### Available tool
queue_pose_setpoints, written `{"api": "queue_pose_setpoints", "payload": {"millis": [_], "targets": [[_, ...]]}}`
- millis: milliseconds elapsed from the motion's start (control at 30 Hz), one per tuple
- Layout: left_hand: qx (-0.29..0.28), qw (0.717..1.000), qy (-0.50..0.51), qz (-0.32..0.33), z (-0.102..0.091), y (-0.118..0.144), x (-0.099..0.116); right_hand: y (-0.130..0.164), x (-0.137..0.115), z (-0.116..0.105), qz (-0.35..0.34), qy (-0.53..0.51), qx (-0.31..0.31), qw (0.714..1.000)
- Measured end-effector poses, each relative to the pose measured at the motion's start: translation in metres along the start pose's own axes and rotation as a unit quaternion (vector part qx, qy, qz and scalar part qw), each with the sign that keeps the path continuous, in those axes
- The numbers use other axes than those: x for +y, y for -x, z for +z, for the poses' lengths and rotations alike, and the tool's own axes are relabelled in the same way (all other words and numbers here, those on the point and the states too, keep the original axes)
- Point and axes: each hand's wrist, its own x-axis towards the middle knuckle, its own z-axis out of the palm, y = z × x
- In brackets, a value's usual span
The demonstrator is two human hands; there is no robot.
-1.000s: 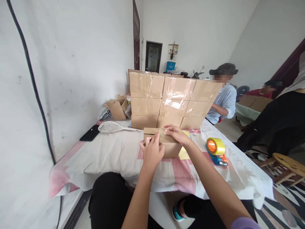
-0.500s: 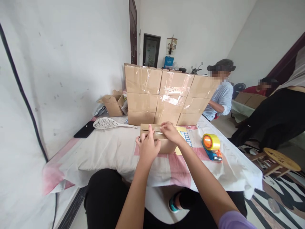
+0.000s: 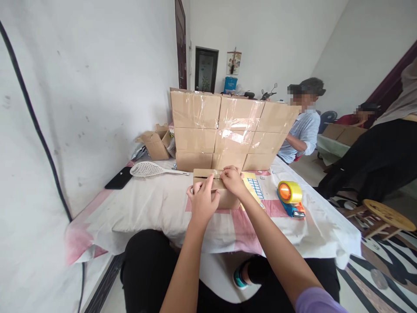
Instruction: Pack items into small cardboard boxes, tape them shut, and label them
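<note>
Fingers [image 3: 208, 184] on small box [image 3: 203, 173], stacked cartons [image 3: 228, 130] (behind)

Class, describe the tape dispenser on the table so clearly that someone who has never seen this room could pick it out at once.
Start at the wall of stacked cardboard boxes at the far side of the cloth-covered table. Come forward and to the right, past the small box under both hands, to the tape dispenser lying alone on the cloth. It is the only brightly coloured thing there: a yellow roll with an orange hub on a blue body.

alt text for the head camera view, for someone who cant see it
Both hands, left hand and right hand, press on a small cardboard box on a cloth-covered table. Behind it stands a stack of taped boxes; a tape dispenser lies at right.
</note>
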Motion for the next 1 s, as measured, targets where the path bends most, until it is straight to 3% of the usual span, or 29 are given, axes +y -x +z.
{"api": "queue_pose_setpoints", "payload": {"millis": [200,367,1000], "targets": [[0.006,1.0,0.013,-0.008,0.003,0.0,0.001,0.0,0.003,-0.013,-0.031,-0.082,0.01,0.996],[0.012,1.0,-0.002,-0.007,0.003,0.0,0.002,-0.002,0.007,-0.02,-0.048,-0.117,-0.019,0.992],[0.001,0.999,-0.044,0.021,0.002,0.002,0.0,0.005,-0.009,-0.005,-0.016,0.071,-0.014,0.997]]}}
